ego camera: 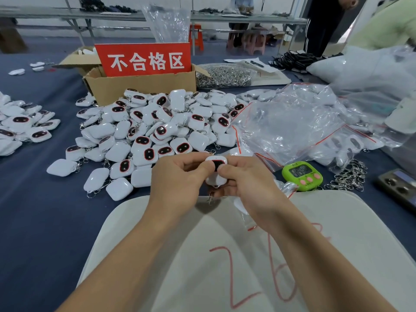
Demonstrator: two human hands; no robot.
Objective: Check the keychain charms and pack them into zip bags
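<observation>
Right at the near edge of the desk point(33, 210), both hands hold one white charm point(215, 163) between them. The left hand point(180, 176) pinches it from the left with its thumb on the dark, red-rimmed face. The right hand point(245, 183) pinches it from the right, thumb tip just beside the other thumb. More white shows between the fingers below the face; whether that is a second piece I cannot tell. A metal clasp point(211, 199) hangs under the hands.

Beneath the right wrist lies a small zip bag point(247, 219) with a red strip, on a pale cloth point(202, 255) marked with red numerals. Just right of the hands sits a green timer point(301, 175), with loose metal chain point(351, 176) beside it and a dark device point(400, 185) at the frame edge.

Behind the hands spreads the pile of charms point(153, 131), some face up, some face down. A heap of clear zip bags point(292, 127) lies to its right, and a smaller heap of charms point(20, 127) is well apart at the left. Behind the pile stands a cardboard box point(139, 88) carrying a red sign point(144, 59), with a mound of metal rings point(222, 76) just beside it.
</observation>
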